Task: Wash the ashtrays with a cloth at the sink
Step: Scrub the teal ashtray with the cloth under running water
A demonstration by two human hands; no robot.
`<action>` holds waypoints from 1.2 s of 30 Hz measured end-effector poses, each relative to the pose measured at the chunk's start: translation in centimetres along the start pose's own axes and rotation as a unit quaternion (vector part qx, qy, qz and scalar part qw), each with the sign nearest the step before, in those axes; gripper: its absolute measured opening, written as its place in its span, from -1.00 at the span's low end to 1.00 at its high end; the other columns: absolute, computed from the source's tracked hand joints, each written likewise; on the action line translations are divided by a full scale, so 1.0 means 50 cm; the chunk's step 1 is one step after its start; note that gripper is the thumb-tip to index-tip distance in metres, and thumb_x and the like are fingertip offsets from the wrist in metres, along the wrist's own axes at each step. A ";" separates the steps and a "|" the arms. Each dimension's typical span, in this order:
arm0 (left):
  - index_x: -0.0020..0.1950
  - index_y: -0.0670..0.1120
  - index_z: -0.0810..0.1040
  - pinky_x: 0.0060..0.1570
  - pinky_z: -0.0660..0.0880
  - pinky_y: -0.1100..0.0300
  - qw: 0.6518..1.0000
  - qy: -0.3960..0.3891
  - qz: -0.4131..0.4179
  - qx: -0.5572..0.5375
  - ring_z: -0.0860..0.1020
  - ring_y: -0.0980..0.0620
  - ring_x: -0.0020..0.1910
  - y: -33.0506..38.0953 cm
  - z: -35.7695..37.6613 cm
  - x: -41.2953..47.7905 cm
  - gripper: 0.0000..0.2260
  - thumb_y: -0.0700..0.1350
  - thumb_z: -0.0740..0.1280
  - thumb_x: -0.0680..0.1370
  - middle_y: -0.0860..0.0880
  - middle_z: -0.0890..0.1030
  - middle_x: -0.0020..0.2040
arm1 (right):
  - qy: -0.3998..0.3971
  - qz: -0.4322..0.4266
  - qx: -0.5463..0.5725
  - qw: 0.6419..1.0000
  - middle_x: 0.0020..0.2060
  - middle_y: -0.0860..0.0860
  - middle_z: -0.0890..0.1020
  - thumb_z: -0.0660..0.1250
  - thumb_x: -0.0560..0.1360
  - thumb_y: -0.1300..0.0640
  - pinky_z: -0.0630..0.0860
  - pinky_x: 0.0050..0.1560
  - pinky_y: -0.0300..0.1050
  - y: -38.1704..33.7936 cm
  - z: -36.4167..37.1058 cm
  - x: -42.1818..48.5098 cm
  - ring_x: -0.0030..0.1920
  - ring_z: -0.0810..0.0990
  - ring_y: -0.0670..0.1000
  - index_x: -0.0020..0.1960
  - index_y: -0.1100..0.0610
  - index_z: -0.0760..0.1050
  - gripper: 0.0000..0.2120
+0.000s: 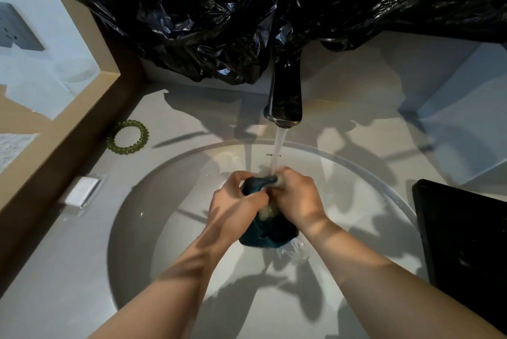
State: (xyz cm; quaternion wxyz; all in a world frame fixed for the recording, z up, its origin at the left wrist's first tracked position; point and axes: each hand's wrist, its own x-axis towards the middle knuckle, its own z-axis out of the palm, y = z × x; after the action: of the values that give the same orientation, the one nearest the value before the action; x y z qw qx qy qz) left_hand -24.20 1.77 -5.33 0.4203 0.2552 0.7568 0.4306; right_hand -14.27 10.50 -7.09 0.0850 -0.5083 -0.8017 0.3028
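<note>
Fingers of the left hand curled tight around a dark teal cloth, fingers of the right hand likewise clenched on the same cloth, both hands pressed together knuckle to knuckle, bunching it. Something pale and glassy shows between the hands at the cloth's top and middle; cannot tell whether it is an ashtray. Cloth held over the middle of the round white sink, its lower end hanging below the wrists. Water stream runs from the dark metal faucet straight onto the top of the cloth and the right hand's fingers; splashes visible in the basin under the cloth. Black plastic bag crumpled across the top of the view, draped over the faucet's base. Green spiral hair tie lying flat on the grey bench, left of the sink, near the brown wooden frame. Small white soap bar in a clear dish on the bench further front-left, close to the sink rim. Black rectangular tray on the right of the sink, touching the view's edge.
</note>
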 end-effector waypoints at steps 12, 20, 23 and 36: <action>-0.11 0.11 0.54 -0.13 0.57 0.13 0.999 0.011 0.027 0.028 0.59 0.07 -0.18 0.011 -0.017 -0.002 -0.67 -0.09 0.28 0.16 0.07 0.62 -0.24 | -0.040 0.210 0.132 0.968 -0.11 0.09 0.58 0.32 0.46 0.20 0.44 -0.13 -0.19 -0.002 0.032 -0.015 -0.12 0.54 0.08 0.06 0.20 0.50 -0.81; -0.12 0.16 0.57 -0.06 0.60 0.08 0.999 -0.029 0.013 0.008 0.62 0.05 -0.12 0.007 -0.003 -0.002 -0.69 -0.08 0.31 0.17 0.04 0.66 -0.16 | -0.008 0.006 0.007 1.000 -0.08 0.02 0.62 0.24 0.49 0.12 0.48 -0.03 -0.14 -0.007 -0.008 -0.009 -0.03 0.59 0.11 0.01 0.03 0.49 -0.88; -0.13 0.18 0.52 -0.08 0.58 0.13 0.999 0.032 0.027 -0.030 0.59 0.08 -0.11 0.008 0.004 -0.010 -0.72 -0.09 0.32 0.20 0.10 0.62 -0.20 | -0.011 0.190 0.144 0.971 -0.34 -0.04 0.56 0.30 0.48 0.17 0.45 -0.13 -0.18 0.010 0.010 -0.023 -0.16 0.57 0.09 -0.29 0.03 0.49 -0.82; 0.09 0.01 0.51 0.01 0.56 -0.25 0.989 -0.106 -0.097 -0.015 0.60 -0.21 0.00 0.001 -0.020 0.007 -0.71 -0.25 0.30 0.42 -0.19 0.62 0.00 | -0.076 0.095 -0.059 0.991 -0.17 0.09 0.57 0.27 0.46 0.12 0.40 -0.18 -0.15 0.001 -0.012 -0.023 -0.14 0.54 0.14 -0.14 0.08 0.38 -0.93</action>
State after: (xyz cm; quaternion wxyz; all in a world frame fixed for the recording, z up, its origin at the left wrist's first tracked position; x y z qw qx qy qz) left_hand -25.22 1.63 -5.17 0.5420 0.2183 0.7227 0.3692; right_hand -13.43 9.75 -6.41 -0.0351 -0.5615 -0.7705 0.2996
